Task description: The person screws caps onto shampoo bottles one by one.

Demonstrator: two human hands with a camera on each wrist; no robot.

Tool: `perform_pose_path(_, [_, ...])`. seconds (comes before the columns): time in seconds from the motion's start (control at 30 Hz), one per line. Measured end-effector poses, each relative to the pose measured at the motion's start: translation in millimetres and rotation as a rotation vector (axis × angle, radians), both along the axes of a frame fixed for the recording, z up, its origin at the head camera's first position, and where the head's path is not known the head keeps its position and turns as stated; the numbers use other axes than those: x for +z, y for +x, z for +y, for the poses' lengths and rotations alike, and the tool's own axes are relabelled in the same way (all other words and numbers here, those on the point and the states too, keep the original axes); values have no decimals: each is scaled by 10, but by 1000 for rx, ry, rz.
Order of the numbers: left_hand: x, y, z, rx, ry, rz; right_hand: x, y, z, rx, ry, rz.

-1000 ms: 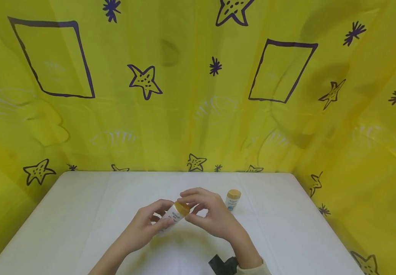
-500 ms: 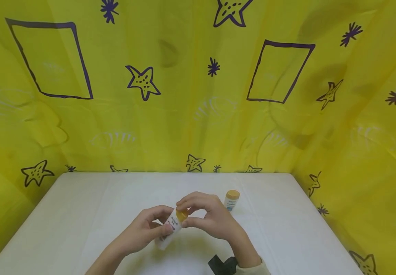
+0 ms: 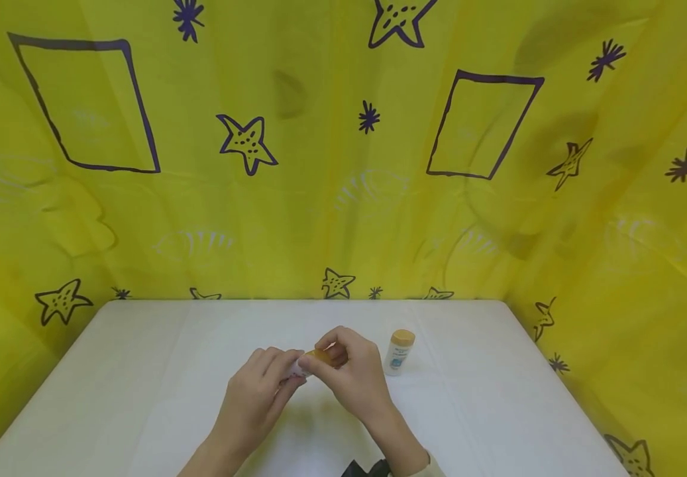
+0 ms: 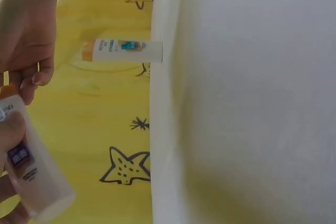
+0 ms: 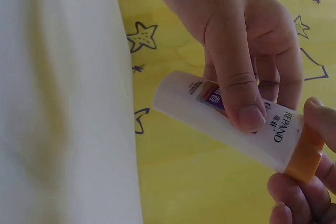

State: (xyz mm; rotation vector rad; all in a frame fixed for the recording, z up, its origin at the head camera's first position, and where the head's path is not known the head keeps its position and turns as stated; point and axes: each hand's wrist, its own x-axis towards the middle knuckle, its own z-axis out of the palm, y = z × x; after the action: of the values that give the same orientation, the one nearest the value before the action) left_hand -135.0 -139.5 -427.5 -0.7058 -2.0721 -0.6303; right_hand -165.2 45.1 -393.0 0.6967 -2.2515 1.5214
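Note:
A small white bottle [image 5: 231, 124] with printed label is gripped round its body by my left hand [image 3: 254, 391], thumb across the label. My right hand [image 3: 355, 374] pinches its orange cap [image 5: 305, 156] between thumb and fingertips. Raised above the table, the bottle is tilted, cap end to the right in the head view. Fingers hide most of it there; its rounded white base shows in the left wrist view. A second white bottle [image 3: 399, 354], orange-capped with a blue label patch, stands upright just beyond my right hand.
A white-covered table [image 3: 140, 384] lies under both hands. Behind it and at the sides hangs a yellow curtain [image 3: 307, 218] with starfish and frame drawings. A dark object [image 3: 367, 469] sits beside my right wrist at the bottom edge.
My left hand has turned over, its back now facing the head camera, and the bottle has swung flatter. My right fingers have closed in on the cap. The standing bottle has stayed put.

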Motion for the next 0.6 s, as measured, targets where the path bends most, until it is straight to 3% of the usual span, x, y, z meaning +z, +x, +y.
perform_pose_path(0.17, [-11,5,18,35,-35,52,8,10,-7,-45,21,-30])
perform_pose_path(0.3, [-12,-10,-6,15,19,-8,-5,-11,-21,-25,8,-13])
perform_pose_path(0.4, [-23,-63,-68,-10,137,-130,-35,-58,-36,46,-18,-53])
perform_pose_path(0.6, [-96,-229,-240,-87,389,-460,-286,-248,-157,204,-40,-267])
